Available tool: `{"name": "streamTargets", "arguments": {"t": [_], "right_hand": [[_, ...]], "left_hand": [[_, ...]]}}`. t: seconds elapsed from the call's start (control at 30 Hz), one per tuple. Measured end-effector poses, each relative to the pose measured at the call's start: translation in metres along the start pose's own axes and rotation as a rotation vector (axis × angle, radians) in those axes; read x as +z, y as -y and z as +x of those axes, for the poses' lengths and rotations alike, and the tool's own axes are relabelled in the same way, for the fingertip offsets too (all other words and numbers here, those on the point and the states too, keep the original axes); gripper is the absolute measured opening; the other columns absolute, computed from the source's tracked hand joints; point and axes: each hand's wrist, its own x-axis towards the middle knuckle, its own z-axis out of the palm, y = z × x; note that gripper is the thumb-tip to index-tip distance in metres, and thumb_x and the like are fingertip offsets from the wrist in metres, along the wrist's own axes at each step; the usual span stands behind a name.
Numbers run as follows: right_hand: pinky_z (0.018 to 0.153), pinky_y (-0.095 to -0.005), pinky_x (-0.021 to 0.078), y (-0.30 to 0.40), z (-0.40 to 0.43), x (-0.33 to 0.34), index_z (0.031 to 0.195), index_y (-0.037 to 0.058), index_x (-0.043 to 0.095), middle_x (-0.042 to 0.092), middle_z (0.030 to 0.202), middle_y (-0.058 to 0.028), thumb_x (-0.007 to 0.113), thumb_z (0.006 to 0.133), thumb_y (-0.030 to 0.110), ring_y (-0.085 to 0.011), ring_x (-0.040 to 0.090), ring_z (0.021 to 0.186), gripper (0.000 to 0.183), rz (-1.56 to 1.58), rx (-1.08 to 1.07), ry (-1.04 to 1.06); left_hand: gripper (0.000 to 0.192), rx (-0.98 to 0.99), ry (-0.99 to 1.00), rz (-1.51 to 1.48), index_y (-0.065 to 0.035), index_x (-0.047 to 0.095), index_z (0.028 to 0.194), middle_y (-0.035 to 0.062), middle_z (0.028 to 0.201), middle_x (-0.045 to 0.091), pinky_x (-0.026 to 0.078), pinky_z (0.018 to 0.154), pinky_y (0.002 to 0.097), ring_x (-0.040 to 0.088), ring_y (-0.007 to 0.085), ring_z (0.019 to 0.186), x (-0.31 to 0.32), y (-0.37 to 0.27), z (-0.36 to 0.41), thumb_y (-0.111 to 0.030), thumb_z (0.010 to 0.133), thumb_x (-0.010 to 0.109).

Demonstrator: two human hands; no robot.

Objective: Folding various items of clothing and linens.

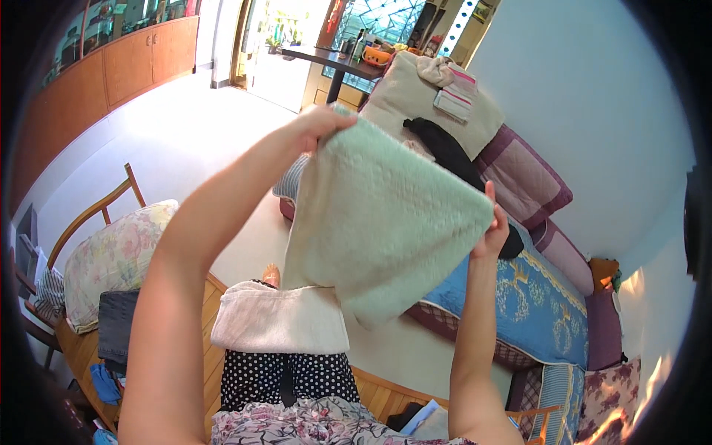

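Observation:
Between my hands hangs a pale green towel (389, 217), stretched along its upper edge. My left hand (325, 127) pinches its upper left corner. At the right corner, my right hand (492, 227) grips the edge with the index finger pointing up. The towel slopes down from left to right, and its lower part hangs loose in front of my knees. A folded off-white towel (281, 322) rests across my thighs, over black polka-dot trousers (256, 378). The green towel's lower edge overlaps the folded one's far side.
I sit on a slatted wooden bench (384, 389). To the left are a floral cushion (122, 261) and folded dark clothing (118, 322). A sofa with a blue patterned cover (523, 300) stands right. Ahead, black clothing (445, 144) and a striped towel (459, 94) lie on it.

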Motion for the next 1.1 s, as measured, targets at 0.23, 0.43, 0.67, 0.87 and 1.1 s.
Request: {"name": "streamTargets", "arguments": {"t": [0.23,0.43,0.67,0.87,1.1], "right_hand": [[0.068,-0.033,0.0503,0.003,0.056,-0.011,0.113,0.0083,0.044,0.059,0.089,-0.0048,0.057,0.079,0.011,-0.0169,0.059,0.081,0.036,-0.485,0.229,-0.42],[0.064,-0.0276,0.0478,-0.002,0.035,0.021,0.1,0.0088,0.044,0.056,0.085,-0.0025,0.06,0.077,0.011,-0.0139,0.057,0.074,0.027,-0.614,0.313,-0.347],[0.078,-0.0284,0.0439,-0.075,-0.135,0.058,0.125,0.0001,0.031,0.051,0.109,-0.014,0.063,0.07,0.003,-0.0167,0.055,0.089,0.063,-0.678,0.483,-0.292],[0.071,-0.0231,0.0449,-0.135,-0.269,0.029,0.122,-0.0029,0.034,0.06,0.088,-0.0079,0.064,0.07,0.001,-0.0112,0.057,0.076,0.06,-0.557,1.22,-0.426],[0.075,-0.024,0.0426,-0.136,-0.275,0.021,0.104,-0.0021,0.049,0.059,0.092,-0.007,0.062,0.073,0.005,-0.0111,0.055,0.082,0.035,-0.518,1.439,-0.149]], "left_hand": [[0.029,0.077,0.211,0.343,-0.0043,0.058,0.099,0.0061,0.092,0.059,0.047,0.072,0.0332,0.057,0.0167,0.082,-0.038,-0.051,0.019,-0.021,0.075,0.06],[0.018,0.17,-0.177,0.438,-0.0058,0.057,0.092,0.0075,0.084,0.057,0.045,0.069,0.0298,0.055,0.0169,0.076,-0.059,-0.038,-0.026,-0.019,0.079,0.056],[0.038,-0.077,-0.312,0.57,0.0017,0.05,0.109,0.0072,0.1,0.057,0.041,0.083,0.0286,0.054,0.0146,0.09,-0.075,0.078,-0.249,-0.021,0.079,0.055],[0.023,-0.557,-0.463,0.122,0.0005,0.053,0.096,0.0029,0.087,0.058,0.042,0.071,0.0226,0.053,0.0088,0.079,-0.073,0.239,-0.393,-0.014,0.079,0.059],[0.025,-0.693,-0.275,-0.09,0.0012,0.054,0.097,0.0014,0.087,0.058,0.042,0.071,0.0232,0.053,0.0085,0.078,-0.093,0.259,-0.383,-0.014,0.078,0.06]]}}
